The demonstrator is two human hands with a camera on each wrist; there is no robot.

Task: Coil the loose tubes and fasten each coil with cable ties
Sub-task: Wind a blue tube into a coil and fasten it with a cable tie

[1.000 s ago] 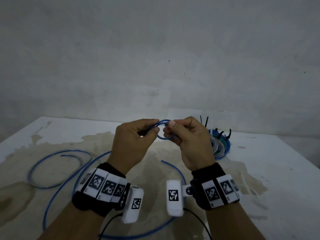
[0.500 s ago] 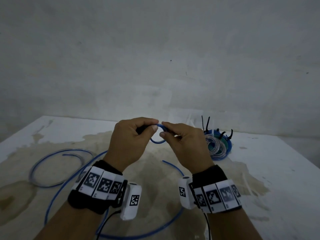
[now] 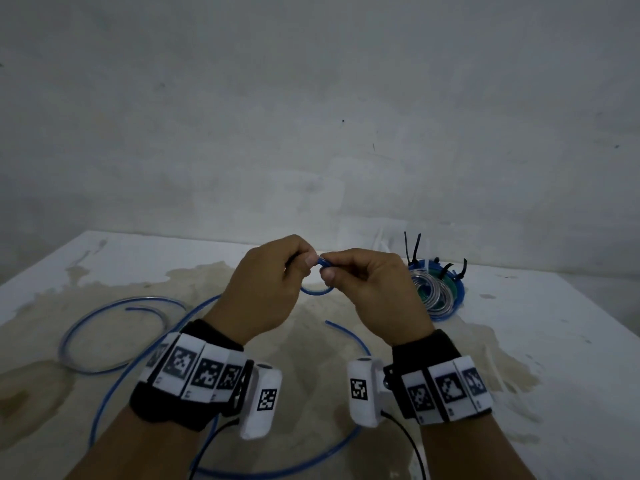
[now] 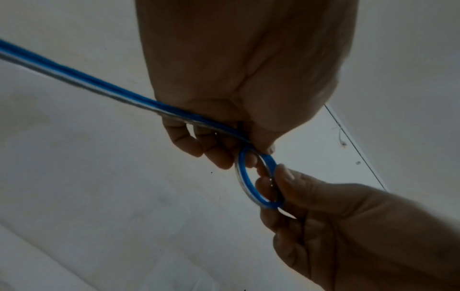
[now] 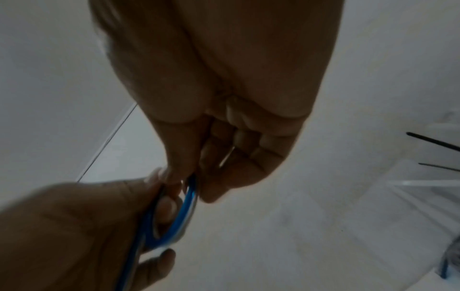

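Both hands are raised above the table, close together, holding a blue tube. A small loop of the tube (image 3: 317,292) (image 4: 251,183) (image 5: 185,216) hangs between them. My left hand (image 3: 277,282) pinches the tube at the top of the loop (image 4: 248,143). My right hand (image 3: 360,282) pinches the loop's other side between thumb and fingers (image 4: 278,187). The rest of the blue tube (image 3: 114,386) trails down and sweeps in a wide arc over the table. A second loose tube (image 3: 114,327), bluish and clear, lies curled at the left.
At the back right sits a pile of finished coils (image 3: 436,292), blue, clear and green, with black cable tie tails (image 3: 414,247) sticking up. The white table (image 3: 519,341) carries large tan stains. A grey wall stands right behind it.
The loop between my hands has shrunk. My hands have drawn closer together, and my right hand has shifted its pinch on the tube.
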